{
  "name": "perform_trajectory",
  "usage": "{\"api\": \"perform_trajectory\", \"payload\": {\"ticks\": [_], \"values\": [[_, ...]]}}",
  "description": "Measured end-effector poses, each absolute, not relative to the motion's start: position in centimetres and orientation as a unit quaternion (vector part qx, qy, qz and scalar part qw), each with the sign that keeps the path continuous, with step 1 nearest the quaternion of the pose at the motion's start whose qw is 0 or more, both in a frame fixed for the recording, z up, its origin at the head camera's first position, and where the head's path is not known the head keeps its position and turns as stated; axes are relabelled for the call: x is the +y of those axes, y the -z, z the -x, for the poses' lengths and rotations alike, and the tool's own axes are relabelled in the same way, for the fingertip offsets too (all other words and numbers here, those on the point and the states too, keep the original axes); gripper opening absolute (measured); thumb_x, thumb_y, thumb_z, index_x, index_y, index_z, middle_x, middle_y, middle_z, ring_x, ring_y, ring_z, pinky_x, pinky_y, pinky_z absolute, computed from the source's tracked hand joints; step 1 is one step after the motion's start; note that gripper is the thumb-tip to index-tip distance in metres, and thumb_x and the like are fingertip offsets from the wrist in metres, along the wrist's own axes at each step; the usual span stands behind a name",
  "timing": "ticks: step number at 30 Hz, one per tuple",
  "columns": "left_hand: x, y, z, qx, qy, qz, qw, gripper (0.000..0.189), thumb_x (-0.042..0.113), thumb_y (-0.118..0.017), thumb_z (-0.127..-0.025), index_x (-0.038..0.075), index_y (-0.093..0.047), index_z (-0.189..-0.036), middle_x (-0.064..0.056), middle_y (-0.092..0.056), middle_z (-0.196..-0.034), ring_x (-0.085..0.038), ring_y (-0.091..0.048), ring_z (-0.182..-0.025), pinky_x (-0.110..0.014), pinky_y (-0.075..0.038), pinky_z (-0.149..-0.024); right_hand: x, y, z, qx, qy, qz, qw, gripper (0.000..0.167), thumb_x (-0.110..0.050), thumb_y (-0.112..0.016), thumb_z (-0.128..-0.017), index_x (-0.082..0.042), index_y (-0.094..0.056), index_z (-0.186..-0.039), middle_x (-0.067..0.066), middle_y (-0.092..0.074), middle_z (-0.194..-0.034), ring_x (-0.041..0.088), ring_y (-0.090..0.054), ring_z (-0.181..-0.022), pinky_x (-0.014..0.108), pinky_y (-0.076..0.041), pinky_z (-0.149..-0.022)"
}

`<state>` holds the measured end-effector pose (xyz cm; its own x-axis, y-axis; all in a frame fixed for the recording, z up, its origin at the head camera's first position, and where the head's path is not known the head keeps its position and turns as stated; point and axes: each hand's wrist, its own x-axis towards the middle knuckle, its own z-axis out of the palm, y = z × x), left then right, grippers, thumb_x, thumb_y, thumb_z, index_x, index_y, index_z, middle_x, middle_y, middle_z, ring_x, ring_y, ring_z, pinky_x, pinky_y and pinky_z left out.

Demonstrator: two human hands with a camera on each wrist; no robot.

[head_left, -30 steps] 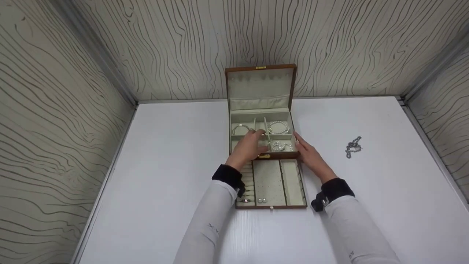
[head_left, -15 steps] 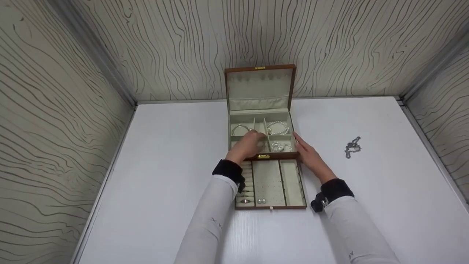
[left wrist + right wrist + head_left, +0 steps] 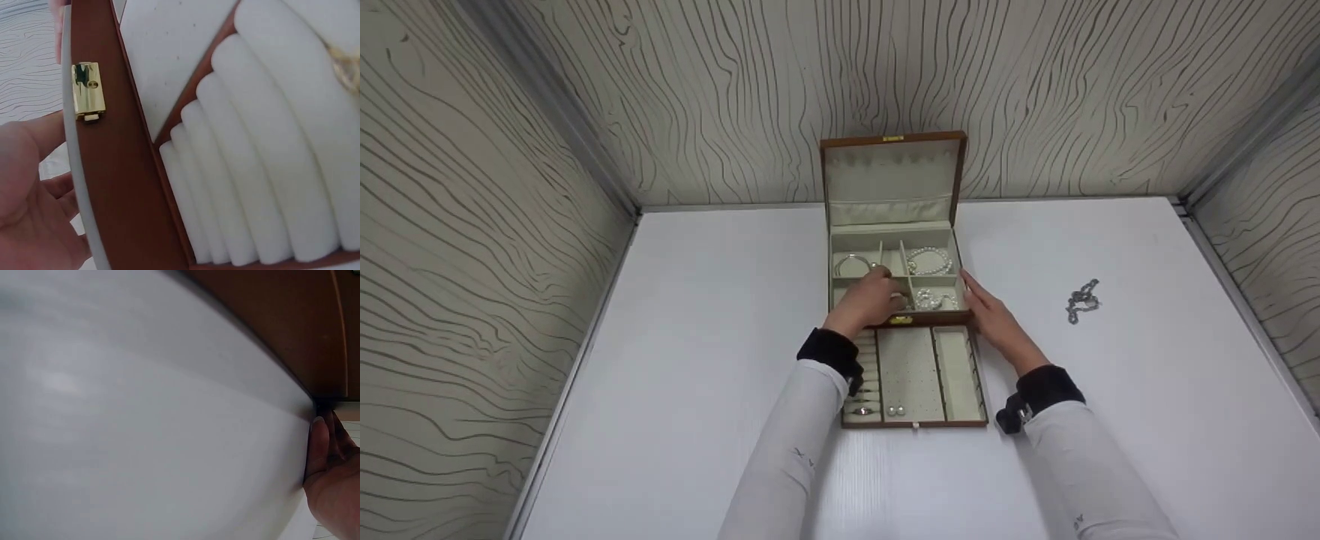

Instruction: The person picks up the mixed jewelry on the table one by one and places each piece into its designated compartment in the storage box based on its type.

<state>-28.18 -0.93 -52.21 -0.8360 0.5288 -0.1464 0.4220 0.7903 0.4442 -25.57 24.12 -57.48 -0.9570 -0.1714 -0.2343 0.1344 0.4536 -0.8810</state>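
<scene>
A brown jewelry box (image 3: 900, 319) stands with its lid raised and front drawer pulled out. My left hand (image 3: 871, 300) reaches over the front wall into the front left compartment, fingers bent downward; I cannot tell whether they pinch anything. In the left wrist view the thumb and fingers show behind the front wall, near the gold clasp (image 3: 89, 90). My right hand (image 3: 994, 319) rests against the box's right side, fingers extended along it. A silver bracelet (image 3: 853, 264) lies back left, a pearl bracelet (image 3: 930, 261) back right, and pearl jewelry (image 3: 936, 300) front right.
The drawer (image 3: 915, 367) has ring rolls at left, holding a ring (image 3: 863, 411), and a panel with pearl earrings (image 3: 895, 411). A silver chain (image 3: 1084, 301) lies on the white table (image 3: 697, 337) to the right. Patterned walls (image 3: 735, 97) border the table.
My left hand stays over the front left compartment; its fingers bend and shift slightly within it. The right hand keeps its place on the box's side.
</scene>
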Motion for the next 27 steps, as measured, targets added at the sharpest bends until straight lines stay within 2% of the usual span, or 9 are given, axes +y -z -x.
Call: {"api": "perform_trajectory", "payload": {"ticks": [5, 12, 15, 21, 27], "values": [[-0.8, 52.4, 28.0, 0.941, -0.191, -0.239, 0.142, 0.034, 0.033, -0.050, -0.104, 0.019, -0.066, -0.131, -0.017, -0.038, -0.148, -0.028, -0.039, -0.135, -0.037, -0.036, -0.108, 24.1, 57.4, 25.6, 0.842, 0.519, 0.009, 0.149, 0.055, -0.043, -0.028, -0.107, -0.029, -0.015, -0.158, 0.010, -0.012, -0.162, 0.034, -0.010, -0.147, 0.056, -0.021, -0.113], [-0.6, 52.6, 27.5, 0.946, -0.173, -0.225, 0.154, 0.039, 0.040, -0.042, -0.105, 0.022, -0.066, -0.130, -0.013, -0.031, -0.154, -0.029, -0.032, -0.141, -0.053, -0.027, -0.111, 24.1, 57.2, 25.4, 0.840, 0.522, 0.015, 0.146, 0.053, -0.039, -0.028, -0.108, -0.029, -0.015, -0.158, 0.011, -0.011, -0.162, 0.036, -0.009, -0.147, 0.057, -0.019, -0.113], [-0.5, 52.6, 27.2, 0.947, -0.167, -0.225, 0.155, 0.040, 0.041, -0.038, -0.106, 0.023, -0.065, -0.131, -0.014, -0.030, -0.155, -0.030, -0.030, -0.142, -0.056, -0.024, -0.112, 24.1, 57.2, 25.4, 0.838, 0.525, 0.017, 0.147, 0.053, -0.040, -0.028, -0.108, -0.029, -0.015, -0.158, 0.011, -0.011, -0.162, 0.036, -0.010, -0.146, 0.057, -0.023, -0.111], [-0.1, 52.9, 26.9, 0.952, -0.133, -0.230, 0.151, 0.044, 0.040, -0.031, -0.106, 0.025, -0.062, -0.134, -0.014, -0.029, -0.156, -0.030, -0.029, -0.142, -0.058, -0.025, -0.111, 24.1, 57.6, 25.6, 0.831, 0.537, 0.014, 0.146, 0.053, -0.037, -0.029, -0.108, -0.027, -0.016, -0.158, 0.013, -0.011, -0.162, 0.038, -0.015, -0.145, 0.058, -0.032, -0.107], [0.4, 53.1, 26.6, 0.960, -0.093, -0.217, 0.150, 0.049, 0.042, -0.025, -0.105, 0.028, -0.059, -0.137, -0.011, -0.026, -0.157, -0.029, -0.026, -0.144, -0.058, -0.024, -0.111, 24.2, 57.6, 25.5, 0.832, 0.535, 0.017, 0.146, 0.053, -0.038, -0.028, -0.108, -0.028, -0.014, -0.158, 0.012, -0.011, -0.162, 0.037, -0.012, -0.146, 0.057, -0.027, -0.109]]}}
